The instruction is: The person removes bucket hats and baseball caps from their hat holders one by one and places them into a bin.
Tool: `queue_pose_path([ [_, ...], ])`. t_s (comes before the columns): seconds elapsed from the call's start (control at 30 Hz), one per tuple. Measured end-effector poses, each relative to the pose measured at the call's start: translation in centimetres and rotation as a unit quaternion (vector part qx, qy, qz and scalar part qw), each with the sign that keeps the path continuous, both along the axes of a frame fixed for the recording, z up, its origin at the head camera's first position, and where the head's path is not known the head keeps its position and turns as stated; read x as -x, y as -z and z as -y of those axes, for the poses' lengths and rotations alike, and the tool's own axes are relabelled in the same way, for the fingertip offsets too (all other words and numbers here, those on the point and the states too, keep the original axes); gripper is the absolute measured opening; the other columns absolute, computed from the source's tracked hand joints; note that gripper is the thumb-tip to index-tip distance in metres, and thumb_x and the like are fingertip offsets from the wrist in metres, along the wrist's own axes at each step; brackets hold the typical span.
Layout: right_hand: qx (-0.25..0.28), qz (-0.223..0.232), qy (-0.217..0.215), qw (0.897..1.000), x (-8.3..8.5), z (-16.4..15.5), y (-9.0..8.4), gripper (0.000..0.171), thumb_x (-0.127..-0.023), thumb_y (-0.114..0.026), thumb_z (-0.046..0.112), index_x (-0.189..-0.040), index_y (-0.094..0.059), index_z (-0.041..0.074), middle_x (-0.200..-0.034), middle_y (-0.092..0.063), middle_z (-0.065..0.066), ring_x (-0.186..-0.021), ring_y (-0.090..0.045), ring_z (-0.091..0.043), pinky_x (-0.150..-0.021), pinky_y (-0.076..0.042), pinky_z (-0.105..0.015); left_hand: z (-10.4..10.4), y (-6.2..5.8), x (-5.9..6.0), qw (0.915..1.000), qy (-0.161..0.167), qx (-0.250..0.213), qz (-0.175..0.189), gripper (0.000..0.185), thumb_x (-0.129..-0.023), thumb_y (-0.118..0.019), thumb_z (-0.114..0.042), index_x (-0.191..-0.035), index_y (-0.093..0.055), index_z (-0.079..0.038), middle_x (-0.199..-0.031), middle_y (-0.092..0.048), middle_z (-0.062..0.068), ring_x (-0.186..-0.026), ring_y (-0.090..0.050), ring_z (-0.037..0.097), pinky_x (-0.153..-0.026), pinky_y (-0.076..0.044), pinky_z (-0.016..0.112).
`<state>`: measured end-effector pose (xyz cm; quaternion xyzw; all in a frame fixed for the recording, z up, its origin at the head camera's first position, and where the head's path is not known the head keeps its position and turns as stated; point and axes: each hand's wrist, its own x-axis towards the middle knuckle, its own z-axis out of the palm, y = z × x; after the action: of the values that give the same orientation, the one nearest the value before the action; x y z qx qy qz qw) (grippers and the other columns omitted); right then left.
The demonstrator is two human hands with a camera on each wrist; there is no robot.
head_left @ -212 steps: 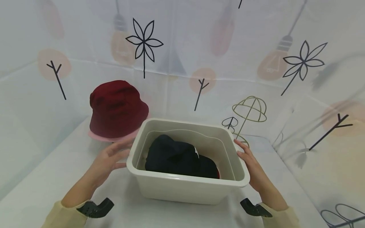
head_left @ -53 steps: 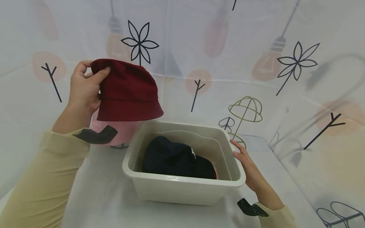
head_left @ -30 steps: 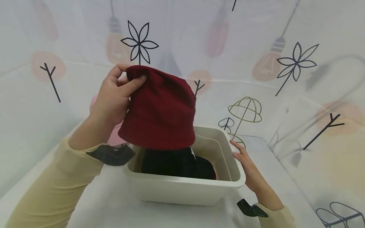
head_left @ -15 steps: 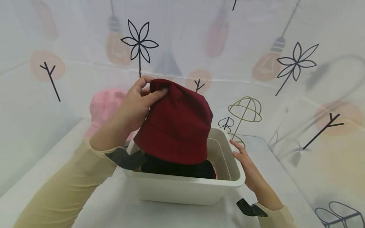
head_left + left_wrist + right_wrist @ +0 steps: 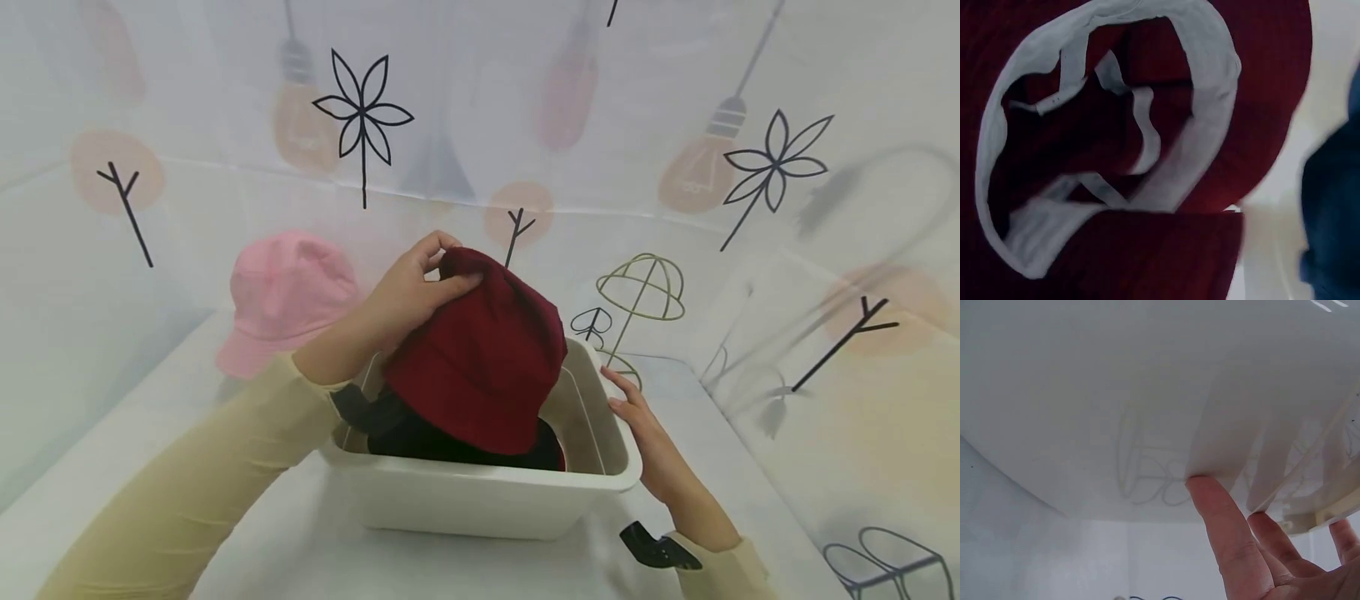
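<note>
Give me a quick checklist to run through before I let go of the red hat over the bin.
1. Left hand pinches the crown of the red hat: ok.
2. Hat is above the opening of the bin, its brim already below the rim: ok.
3. Right hand rests flat against the bin's right side to steady it: ok.
4. Room inside: a dark garment already lies in the bin and the hat sits over it; room is probably enough, but cannot tell.
5. Hat's inner band and straps hang free, not visibly snagged: ok.
6. Pink hat stands apart, left of the bin, out of the way: ok.
</note>
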<state>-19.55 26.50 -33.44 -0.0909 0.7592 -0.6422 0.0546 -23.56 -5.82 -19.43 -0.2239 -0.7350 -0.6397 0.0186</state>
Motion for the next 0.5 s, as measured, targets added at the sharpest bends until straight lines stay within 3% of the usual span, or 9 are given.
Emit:
queue_pose_path([
  [0.1, 0.004, -0.001, 0.0, 1.0, 0.0, 0.0, 0.0, 0.054, -0.1, -0.034, 0.035, -0.148, -0.013, 0.02, -0.141, -0.023, -0.012, -0.113, -0.043, -0.017, -0.085, -0.044, -0.035, -0.6, 0.7, 1.0, 0.9984, 0.015, 0.037, -0.041, 0.024, -0.085, -0.068, -0.015, -0.099, -0.049, -0.012, -0.117, -0.055, 0.005, -0.099, -0.056, 0.022, -0.08, -0.043, 0.036],
  [0.2, 0.005, -0.001, -0.003, 1.0, -0.1, 0.0, 0.0, 0.054, -0.1, -0.034, 0.035, -0.148, -0.014, 0.021, -0.142, -0.022, -0.012, -0.114, -0.042, -0.018, -0.085, -0.043, -0.036, -0.9, 1.5, 1.8, 0.9911, 0.042, 0.079, -0.099, 0.022, -0.084, -0.07, -0.009, -0.097, -0.052, -0.01, -0.112, -0.057, 0.004, -0.1, -0.059, 0.021, -0.082, -0.046, 0.035],
  [0.27, 0.006, -0.003, -0.005, 1.0, -0.1, 0.0, 0.0, 0.054, -0.1, -0.034, 0.034, -0.148, -0.014, 0.021, -0.142, -0.021, -0.012, -0.115, -0.041, -0.02, -0.086, -0.043, -0.037, -1.0, 2.1, 2.2, 0.9808, 0.06, 0.119, -0.142, 0.022, -0.082, -0.071, -0.006, -0.096, -0.055, -0.008, -0.109, -0.058, 0.004, -0.098, -0.061, 0.021, -0.084, -0.047, 0.034],
  [0.37, 0.005, -0.006, -0.007, 1.0, 0.0, 0.0, 0.0, 0.054, -0.1, -0.034, 0.034, -0.148, -0.013, 0.021, -0.142, -0.022, -0.012, -0.117, -0.039, -0.024, -0.086, -0.043, -0.039, -1.0, 2.8, 2.6, 0.9585, 0.071, 0.191, -0.199, 0.022, -0.08, -0.072, -0.005, -0.096, -0.058, -0.008, -0.105, -0.06, 0.003, -0.098, -0.059, 0.018, -0.088, -0.046, 0.031],
  [0.5, 0.005, -0.006, -0.008, 1.0, 0.0, 0.0, 0.0, 0.054, -0.1, -0.034, 0.034, -0.148, -0.013, 0.022, -0.143, -0.021, -0.012, -0.118, -0.036, -0.028, -0.086, -0.042, -0.04, -1.0, 3.5, 2.7, 0.9384, 0.093, 0.241, -0.23, 0.023, -0.081, -0.07, -0.003, -0.1, -0.058, -0.009, -0.102, -0.06, 0.003, -0.094, -0.056, 0.016, -0.084, -0.047, 0.028],
])
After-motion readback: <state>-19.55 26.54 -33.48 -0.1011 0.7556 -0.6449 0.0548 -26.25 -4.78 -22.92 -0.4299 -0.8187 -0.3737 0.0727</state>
